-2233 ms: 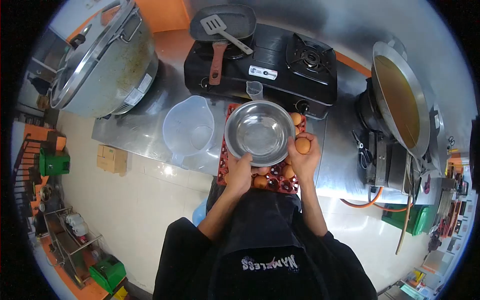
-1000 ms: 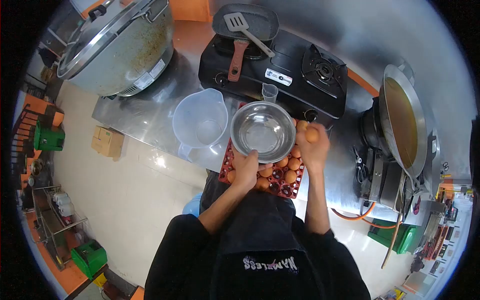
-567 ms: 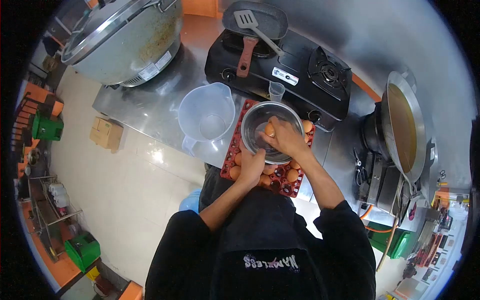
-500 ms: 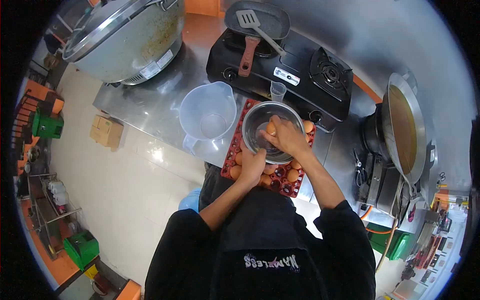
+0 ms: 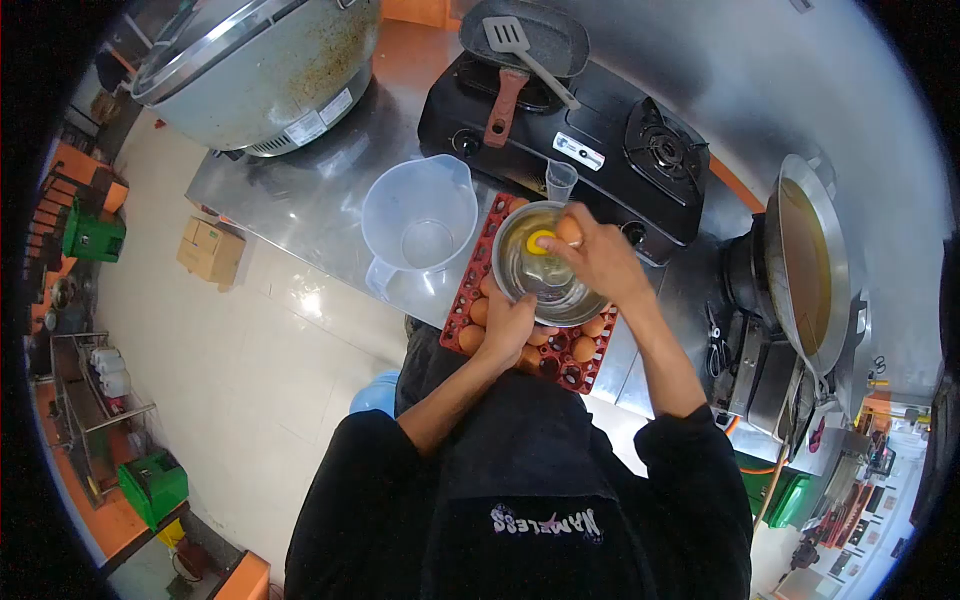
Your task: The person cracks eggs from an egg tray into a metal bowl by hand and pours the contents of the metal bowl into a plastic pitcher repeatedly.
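My left hand [image 5: 509,326] grips the near-left rim of a metal bowl [image 5: 572,298], which rests on a red egg tray [image 5: 471,268]. Over the bowl's far right side, my right hand [image 5: 608,264] has its fingers closed around a brown eggshell [image 5: 569,231]. A yellow yolk [image 5: 540,242] with clear egg white shows in the bowl, close to my right thumb. Several whole brown eggs [image 5: 471,338] sit in the tray around the bowl, which hides the tray's middle.
Left of the tray stands a clear plastic jug [image 5: 420,215]. A small clear cup [image 5: 561,179] is behind the bowl, before a black gas stove [image 5: 600,135]. That stove carries a pan [image 5: 555,40] and a slotted spatula [image 5: 507,36]. A large wok [image 5: 790,270] stands right.
The egg in my right hand has cracked, and its yolk and white now show in the bowl. My right hand has moved right and slightly up, towards the rim.
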A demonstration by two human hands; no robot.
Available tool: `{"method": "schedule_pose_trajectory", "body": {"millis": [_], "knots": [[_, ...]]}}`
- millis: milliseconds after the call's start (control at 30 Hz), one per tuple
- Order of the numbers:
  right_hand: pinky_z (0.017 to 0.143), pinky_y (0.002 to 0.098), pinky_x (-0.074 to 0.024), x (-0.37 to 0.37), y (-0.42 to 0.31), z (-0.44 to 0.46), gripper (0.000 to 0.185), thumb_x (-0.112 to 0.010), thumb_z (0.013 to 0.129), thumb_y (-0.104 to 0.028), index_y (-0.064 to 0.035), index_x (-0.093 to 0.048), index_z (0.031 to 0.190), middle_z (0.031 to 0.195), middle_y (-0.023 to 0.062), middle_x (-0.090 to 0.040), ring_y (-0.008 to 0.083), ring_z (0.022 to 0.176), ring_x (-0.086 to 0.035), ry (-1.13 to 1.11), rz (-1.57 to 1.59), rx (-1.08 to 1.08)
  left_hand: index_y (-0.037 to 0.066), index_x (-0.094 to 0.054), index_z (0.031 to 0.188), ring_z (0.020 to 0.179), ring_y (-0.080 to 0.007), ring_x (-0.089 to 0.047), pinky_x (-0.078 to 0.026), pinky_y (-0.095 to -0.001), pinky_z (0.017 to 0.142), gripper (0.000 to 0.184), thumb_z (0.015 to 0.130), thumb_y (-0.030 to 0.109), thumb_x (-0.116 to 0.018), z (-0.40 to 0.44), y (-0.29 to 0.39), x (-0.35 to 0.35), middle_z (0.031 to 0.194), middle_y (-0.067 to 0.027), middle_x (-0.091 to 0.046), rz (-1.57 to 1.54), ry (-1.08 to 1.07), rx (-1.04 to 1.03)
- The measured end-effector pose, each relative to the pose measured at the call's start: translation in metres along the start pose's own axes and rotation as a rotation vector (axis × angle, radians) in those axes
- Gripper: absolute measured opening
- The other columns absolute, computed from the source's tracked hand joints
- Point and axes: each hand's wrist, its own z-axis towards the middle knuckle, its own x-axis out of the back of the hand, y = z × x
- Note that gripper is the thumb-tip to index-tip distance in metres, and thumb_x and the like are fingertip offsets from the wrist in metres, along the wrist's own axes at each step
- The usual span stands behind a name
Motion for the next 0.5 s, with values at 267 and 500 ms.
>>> {"method": "schedule_pose_trajectory", "body": {"millis": [267,500], "knots": [[0.065,0.05,-0.0512,0.082,-0.038,-0.018,0.056,-0.067,0.085,-0.053,-0.0066,-0.054,0.114,0.079,0.0264,-0.066,0.0457,0.076,-0.066,0.274,0.186,0.072,0.005,-0.018,0.14,0.088,-0.0302,-0.068,-0.064,-0.0318,0.051,0.058,0.09,-0.004,-0.045,0.005,-0.001,0.006,0.124,-0.0232,-0.047,-0.024,-0.044,-0.049],[0.067,0.0477,-0.0523,0.007,0.0,-0.016,0.054,-0.07,0.085,-0.049,-0.0049,-0.056,0.113,0.086,0.0275,-0.067,0.0458,0.084,-0.066,0.015,-0.001,0.081,0.006,-0.022,0.144,0.099,-0.0281,-0.066,-0.064,-0.0341,0.062,0.06,0.09,-0.005,-0.045,-0.013,0.034,0.002,0.127,-0.0186,-0.05,0.138,-0.069,-0.028]]}}
